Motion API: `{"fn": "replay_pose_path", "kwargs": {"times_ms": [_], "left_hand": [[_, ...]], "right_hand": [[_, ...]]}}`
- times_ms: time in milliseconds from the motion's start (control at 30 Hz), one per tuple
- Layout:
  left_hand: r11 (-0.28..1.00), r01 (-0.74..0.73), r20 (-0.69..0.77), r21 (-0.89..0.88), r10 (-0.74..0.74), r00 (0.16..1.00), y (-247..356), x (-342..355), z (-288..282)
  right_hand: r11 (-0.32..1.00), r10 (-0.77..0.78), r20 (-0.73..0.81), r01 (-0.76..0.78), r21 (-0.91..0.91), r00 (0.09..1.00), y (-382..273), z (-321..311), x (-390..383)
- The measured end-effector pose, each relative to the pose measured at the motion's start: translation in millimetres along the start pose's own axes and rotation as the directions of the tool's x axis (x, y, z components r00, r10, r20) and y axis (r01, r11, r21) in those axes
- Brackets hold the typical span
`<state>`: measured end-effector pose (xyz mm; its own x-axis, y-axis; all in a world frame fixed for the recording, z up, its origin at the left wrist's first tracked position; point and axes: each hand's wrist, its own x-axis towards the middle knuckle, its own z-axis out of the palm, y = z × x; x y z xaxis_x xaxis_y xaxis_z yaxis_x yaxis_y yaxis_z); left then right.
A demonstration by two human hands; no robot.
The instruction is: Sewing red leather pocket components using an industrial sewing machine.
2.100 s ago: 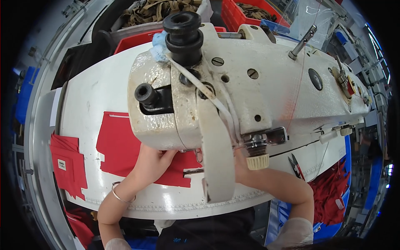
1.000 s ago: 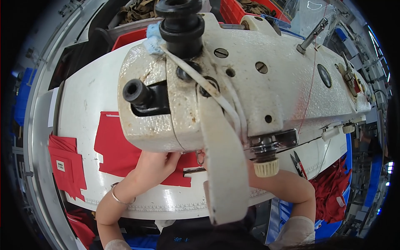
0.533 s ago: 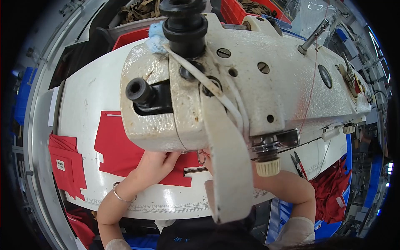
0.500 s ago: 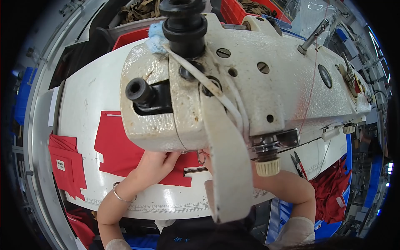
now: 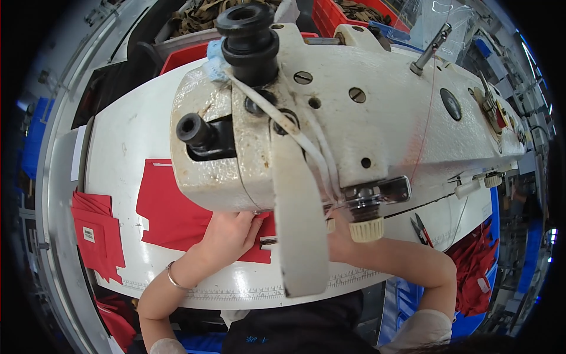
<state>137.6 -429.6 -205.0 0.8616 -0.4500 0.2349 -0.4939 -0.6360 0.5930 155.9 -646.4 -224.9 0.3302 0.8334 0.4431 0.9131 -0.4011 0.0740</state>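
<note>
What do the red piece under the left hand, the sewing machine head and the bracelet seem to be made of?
Red piece: likely fabric, matte, thin and flat with crisp cut edges; fibre can't be told.
Sewing machine head: probably painted metal, glossy and pebbled, with brownish wear spots.
Bracelet: apparently metal, smooth and silver-coloured with bright highlights.

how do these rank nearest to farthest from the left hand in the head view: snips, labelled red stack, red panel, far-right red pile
1. Red panel: beneath the left hand.
2. Labelled red stack: left side.
3. Snips: right side.
4. Red pile: far right, past the snips.
</note>
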Motion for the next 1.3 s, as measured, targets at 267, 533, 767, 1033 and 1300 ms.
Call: {"fn": "replay_pose_path", "kwargs": {"times_ms": [267, 533, 767, 1033, 1300], "left_hand": [[0.986, -0.122, -0.025, 0.110, 0.125, 0.992, -9, -8, 4], [0.978, 0.138, 0.118, -0.155, -0.120, 0.986, 6, -11, 10], [0.989, -0.092, 0.049, 0.120, 0.086, 0.995, 0, -26, 17], [0.920, -0.196, -0.038, 0.340, 0.222, 0.974, -6, -18, 24], [0.963, -0.093, -0.067, 0.252, 0.113, 0.991, 7, -11, 25]], "right_hand": [[0.989, 0.080, -0.049, -0.073, 0.129, 0.996, 6, -1, -16], [0.977, 0.072, -0.079, -0.054, 0.206, 0.994, 2, 23, -27], [0.964, 0.167, -0.123, -0.136, 0.229, 0.978, 9, 3, -14], [0.949, 0.232, -0.020, -0.222, 0.224, 0.972, 6, -3, -8], [0.911, 0.291, -0.226, -0.197, 0.362, 0.930, 11, -19, 3]]}}
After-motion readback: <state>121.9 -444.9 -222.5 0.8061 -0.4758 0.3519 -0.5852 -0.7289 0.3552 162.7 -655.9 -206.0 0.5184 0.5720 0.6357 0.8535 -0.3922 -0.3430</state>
